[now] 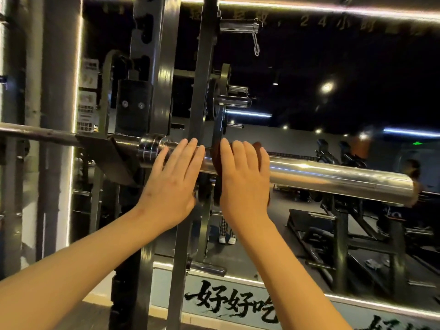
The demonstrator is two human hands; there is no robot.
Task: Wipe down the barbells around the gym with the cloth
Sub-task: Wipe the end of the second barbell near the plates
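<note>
right hand [242, 177] pressing a cloth onto a barbell, left hand flat beside it

the right hand lies palm down on the thick chrome end of a barbell [333, 177]. its fingers are nearly straight and close together, pressing a dark brown cloth [258, 146] against the metal. the thumb is hidden. the cloth shows past the fingertips and at the hand's left edge, wrapped over the bar.

just beside it, the left hand [173, 177] also rests palm down on the same bar, with its fingers straight and holding nothing. its fingertips reach the bar's ringed collar [152, 148].

the barbell runs level across the view and sits in a dark metal rack [164, 67]. its free end points right. a weight plate [223, 77] hangs on a peg of the rack above the hands, and a wire clip [256, 36] dangles higher up. behind is a dim gym with other machines. black brush lettering [228, 303] runs along a pale strip low down.
</note>
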